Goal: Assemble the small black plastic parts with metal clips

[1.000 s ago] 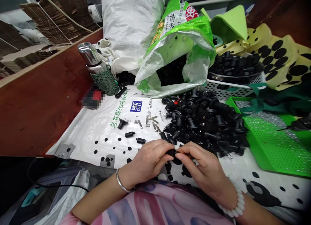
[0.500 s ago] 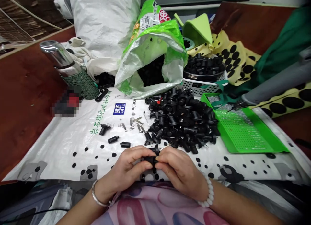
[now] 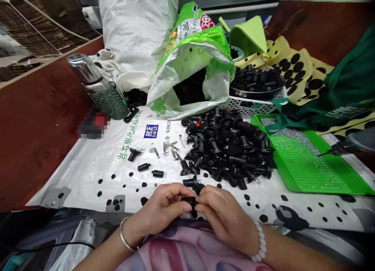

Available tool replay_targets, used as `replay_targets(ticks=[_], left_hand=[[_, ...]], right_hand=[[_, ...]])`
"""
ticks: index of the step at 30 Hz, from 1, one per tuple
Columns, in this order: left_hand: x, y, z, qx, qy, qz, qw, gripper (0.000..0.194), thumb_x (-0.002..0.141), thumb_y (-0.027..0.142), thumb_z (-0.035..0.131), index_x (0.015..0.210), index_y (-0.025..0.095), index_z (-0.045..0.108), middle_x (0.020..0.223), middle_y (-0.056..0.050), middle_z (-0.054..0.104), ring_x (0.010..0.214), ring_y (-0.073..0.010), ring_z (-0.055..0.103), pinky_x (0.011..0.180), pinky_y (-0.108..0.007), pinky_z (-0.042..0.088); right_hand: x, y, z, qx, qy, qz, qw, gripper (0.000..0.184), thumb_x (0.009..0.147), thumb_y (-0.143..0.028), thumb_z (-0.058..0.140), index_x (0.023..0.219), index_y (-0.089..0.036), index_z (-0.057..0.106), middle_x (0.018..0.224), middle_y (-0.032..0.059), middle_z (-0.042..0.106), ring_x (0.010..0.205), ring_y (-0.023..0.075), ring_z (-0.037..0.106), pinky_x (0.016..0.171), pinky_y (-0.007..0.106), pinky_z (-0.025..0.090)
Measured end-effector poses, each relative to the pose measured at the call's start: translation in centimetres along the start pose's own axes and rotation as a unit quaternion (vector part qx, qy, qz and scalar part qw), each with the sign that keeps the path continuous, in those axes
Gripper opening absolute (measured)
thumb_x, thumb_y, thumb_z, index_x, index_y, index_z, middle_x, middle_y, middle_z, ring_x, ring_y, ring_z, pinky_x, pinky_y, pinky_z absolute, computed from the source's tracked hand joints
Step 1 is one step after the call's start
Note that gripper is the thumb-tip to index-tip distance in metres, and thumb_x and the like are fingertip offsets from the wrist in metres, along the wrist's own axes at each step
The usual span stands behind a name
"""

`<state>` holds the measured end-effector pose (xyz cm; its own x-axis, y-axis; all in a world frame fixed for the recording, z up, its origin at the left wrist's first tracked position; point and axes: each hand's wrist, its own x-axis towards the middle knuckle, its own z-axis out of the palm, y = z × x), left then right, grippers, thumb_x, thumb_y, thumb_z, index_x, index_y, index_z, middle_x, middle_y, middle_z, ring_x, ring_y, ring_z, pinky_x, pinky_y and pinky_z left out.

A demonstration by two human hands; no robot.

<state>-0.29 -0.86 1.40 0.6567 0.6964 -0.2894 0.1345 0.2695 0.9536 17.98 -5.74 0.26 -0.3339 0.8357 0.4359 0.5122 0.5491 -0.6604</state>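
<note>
While left fingers (image 3: pixel 179 209) pinch a black part (image 3: pixel 189 201), right fingers (image 3: pixel 204 209) — narrowed — grip its end.

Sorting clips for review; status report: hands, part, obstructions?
Left hand pinching black cylindrical part. Right hand pinching its end. Black flanged piece lying just beyond; nothing visibly blocking.

A small black cylindrical part (image 3: pixel 188 201) lies roughly level, pinched between the left hand (image 3: pixel 167 205) and the right hand (image 3: pixel 224 214), partly covered.

parts pile (image 3: pixel 227 144): left of tray (image 3: pixel 280 165) | basket (image 3: pixel 249 106): behind parts pile | bag (image 3: pixel 202 48): between flask (image 3: pixel 105 101) and basket
</note>
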Motion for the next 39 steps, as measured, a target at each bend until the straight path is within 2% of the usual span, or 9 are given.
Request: replay_targets(ticks=[3, 6, 9, 12, 15, 18, 24, 30, 39], left_hand=[[-0.1, -0.1, 0.0, 0.126, 0.028, 0.083, 0.988, 0.02, 0.081, 0.027, 0.058, 0.094, 0.013, 0.062, 0.079, -0.004, 0.06, 0.068, -0.0108, 0.052, 0.063, -0.023, 0.042], [0.1, -0.3, -0.1, 0.184, 0.037, 0.135, 0.973, 0.019, 0.083, 0.026, 0.056, 0.095, 0.013, 0.062, 0.081, -0.005, 0.06, 0.071, -0.0126, 0.053, 0.066, -0.025, 0.043], [0.3, -0.7, -0.1, 0.157, 0.043, 0.119, 0.979, 0.02, 0.082, 0.029, 0.056, 0.095, 0.013, 0.061, 0.081, -0.005, 0.059, 0.07, -0.0126, 0.052, 0.064, -0.024, 0.042], [0.6, -1.0, 0.2, 0.03, 0.046, 0.055, 0.997, 0.023, 0.081, 0.031, 0.058, 0.096, 0.013, 0.058, 0.072, -0.002, 0.057, 0.06, -0.0093, 0.051, 0.056, -0.021, 0.04], [1.0, -1.2, 0.4, -0.094, 0.044, 0.046, 0.994, 0.026, 0.079, 0.033, 0.061, 0.095, 0.013, 0.057, 0.065, 0.001, 0.056, 0.055, -0.0078, 0.051, 0.054, -0.02, 0.041], [1.2, -1.5, 0.2, -0.143, 0.043, 0.068, 0.986, 0.025, 0.08, 0.031, 0.06, 0.095, 0.012, 0.058, 0.061, 0.001, 0.058, 0.056, -0.0084, 0.054, 0.059, -0.021, 0.043], [1.3, -2.3, -0.2, -0.216, 0.008, 0.085, 0.973, 0.021, 0.082, 0.03, 0.059, 0.095, 0.012, 0.059, 0.077, -0.004, 0.063, 0.057, -0.0077, 0.057, 0.057, -0.022, 0.044], [1.2, -2.3, -0.3, -0.226, -0.009, 0.08, 0.971, 0.024, 0.081, 0.032, 0.059, 0.094, 0.011, 0.06, 0.075, -0.004, 0.062, 0.056, -0.0082, 0.057, 0.061, -0.024, 0.045], [0.5, -1.9, -0.4, -0.181, 0.047, 0.062, 0.98, 0.031, 0.075, 0.036, 0.065, 0.092, 0.011, 0.06, 0.066, -0.001, 0.061, 0.053, -0.0075, 0.055, 0.056, -0.021, 0.043]], right_hand=[[-0.3, 0.1, 0.5, 0.044, 0.023, 0.052, 0.997, 0.013, 0.087, -0.013, 0.042, 0.078, -0.017, 0.049, 0.066, 0.0009, 0.05, 0.06, 0.012, 0.046, 0.055, 0.024, 0.038], [-0.2, 0.0, 0.7, 0.068, 0.028, 0.095, 0.993, 0.015, 0.087, -0.015, 0.043, 0.074, -0.018, 0.049, 0.064, -0.0001, 0.049, 0.06, 0.0118, 0.047, 0.055, 0.024, 0.039], [0.3, -0.2, 0.4, 0.08, 0.018, 0.135, 0.987, 0.016, 0.087, -0.018, 0.044, 0.073, -0.018, 0.051, 0.065, 0.0, 0.051, 0.06, 0.0119, 0.049, 0.055, 0.024, 0.04], [1.1, -0.3, -0.1, 0.085, 0.013, 0.158, 0.984, 0.014, 0.087, -0.019, 0.047, 0.076, -0.018, 0.055, 0.067, 0.0004, 0.055, 0.062, 0.0116, 0.052, 0.057, 0.024, 0.042], [1.8, -0.2, -0.6, 0.081, 0.012, 0.142, 0.987, 0.01, 0.086, -0.02, 0.049, 0.082, -0.018, 0.058, 0.069, 0.0002, 0.056, 0.061, 0.011, 0.053, 0.057, 0.023, 0.043], [2.1, -0.1, -0.8, 0.073, 0.011, 0.123, 0.99, 0.012, 0.085, -0.02, 0.052, 0.095, -0.018, 0.058, 0.07, -0.0005, 0.056, 0.06, 0.0104, 0.053, 0.056, 0.023, 0.044], [2.4, 0.0, -1.3, 0.054, 0.027, 0.096, 0.994, 0.019, 0.085, -0.018, 0.051, 0.103, -0.018, 0.057, 0.079, 0.0024, 0.058, 0.063, 0.011, 0.056, 0.057, 0.023, 0.047], [3.2, -0.2, -1.5, 0.023, -0.011, 0.039, 0.999, 0.019, 0.086, -0.014, 0.048, 0.101, -0.018, 0.059, 0.086, 0.006, 0.06, 0.077, 0.0149, 0.059, 0.065, 0.026, 0.05], [3.6, -0.7, -0.9, -0.039, -0.057, 0.008, 0.998, 0.013, 0.087, -0.014, 0.044, 0.09, -0.017, 0.056, 0.072, 0.0035, 0.057, 0.065, 0.0137, 0.054, 0.057, 0.026, 0.044]])
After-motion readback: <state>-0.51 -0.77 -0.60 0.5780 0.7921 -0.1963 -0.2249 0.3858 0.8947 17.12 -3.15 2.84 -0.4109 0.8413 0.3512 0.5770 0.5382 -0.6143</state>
